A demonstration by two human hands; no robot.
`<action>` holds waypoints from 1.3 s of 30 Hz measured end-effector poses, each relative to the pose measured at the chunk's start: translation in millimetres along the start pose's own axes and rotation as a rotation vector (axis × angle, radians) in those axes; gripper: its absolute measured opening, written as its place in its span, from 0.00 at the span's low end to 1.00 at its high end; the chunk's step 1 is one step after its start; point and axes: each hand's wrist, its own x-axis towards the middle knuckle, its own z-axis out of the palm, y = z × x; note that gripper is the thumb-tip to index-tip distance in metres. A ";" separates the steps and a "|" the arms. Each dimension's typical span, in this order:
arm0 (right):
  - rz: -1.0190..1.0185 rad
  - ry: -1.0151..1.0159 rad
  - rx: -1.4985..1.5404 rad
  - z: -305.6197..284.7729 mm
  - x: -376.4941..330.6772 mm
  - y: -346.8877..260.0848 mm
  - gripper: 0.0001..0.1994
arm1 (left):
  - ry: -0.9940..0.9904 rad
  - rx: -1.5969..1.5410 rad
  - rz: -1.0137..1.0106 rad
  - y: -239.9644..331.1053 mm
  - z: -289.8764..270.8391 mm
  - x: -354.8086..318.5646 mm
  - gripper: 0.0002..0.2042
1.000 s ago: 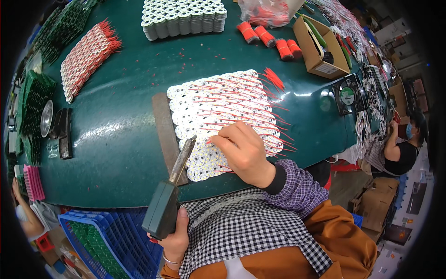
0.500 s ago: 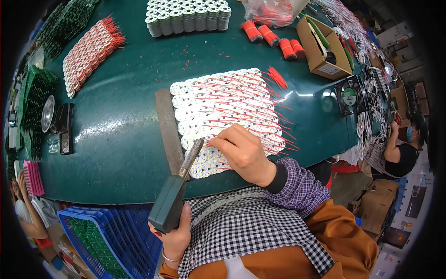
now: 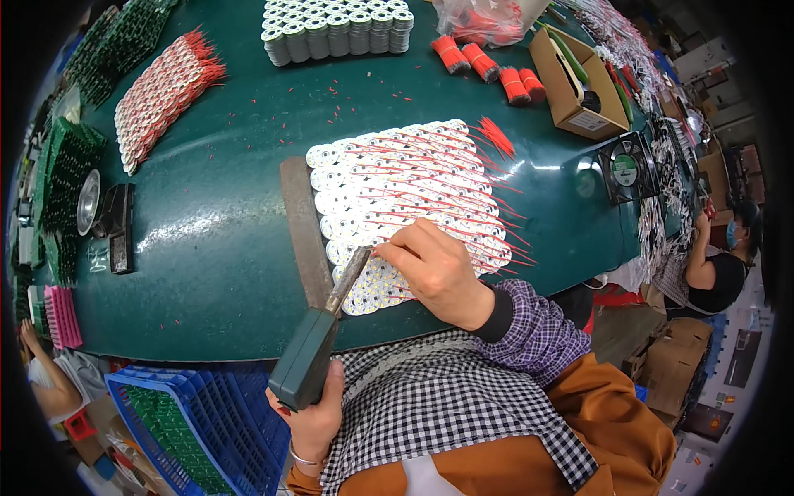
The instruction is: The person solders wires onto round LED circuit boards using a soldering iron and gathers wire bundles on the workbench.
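My left hand (image 3: 313, 420) is wrapped round the dark green body of a soldering gun (image 3: 303, 355). Its metal tip points up and right, reaching the round white circuit boards (image 3: 351, 178) laid in overlapping rows on the table. My right hand (image 3: 438, 273) is closed in a pinch over the boards, beside that tip, on what looks like a thin red wire; the fingers mostly hide it. Many red wires (image 3: 430, 169) lie across the boards, their ends sticking out on the right. A flat brown bar (image 3: 304, 236) borders the boards' left side.
A loose bunch of red wires (image 3: 496, 136) lies behind the boards. Farther back are stacked boards (image 3: 339, 33), tied wire bundles (image 3: 481, 62) and a cardboard box (image 3: 579, 83). A fan (image 3: 624, 168) stands right; a wired board panel (image 3: 165, 99) and metal stand (image 3: 120, 227) are left.
The soldering gun has shifted slightly right, its tip now closer to my right fingertips. My right hand keeps its pinch at nearly the same spot.
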 end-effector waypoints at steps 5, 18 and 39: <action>0.001 0.013 -0.006 1.3 -0.3 -0.2 0.09 | 0.035 0.083 0.223 -6.4 -1.4 -4.5 0.13; -0.005 0.034 -0.037 -2.1 -3.0 -0.2 0.09 | 0.006 0.112 0.284 -14.9 -6.1 -8.1 0.17; 0.027 0.001 0.018 -0.8 -1.2 -0.3 0.07 | 0.055 0.056 0.002 2.6 6.4 -0.2 0.10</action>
